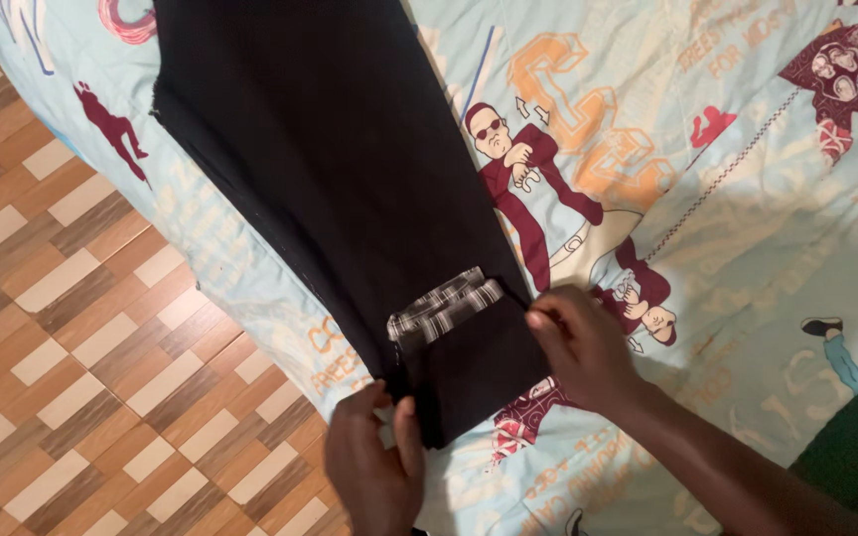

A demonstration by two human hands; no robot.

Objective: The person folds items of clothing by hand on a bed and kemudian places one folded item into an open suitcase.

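Lying lengthwise, black trousers (340, 189), waistband end toward both hands, legs away.

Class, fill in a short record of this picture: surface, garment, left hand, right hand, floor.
surface: bed sheet, pale blue with cartoon prints
garment: black trousers laid flat, checked lining showing at the folded end
left hand: pinching the near edge of the trousers
right hand: gripping their right edge
floor: brown and cream tiles

Left hand (374, 471): bare, no glove, no ring, no watch.
Right hand (580, 347): bare, no glove, no ring.
Right arm: bare, no sleeve showing.
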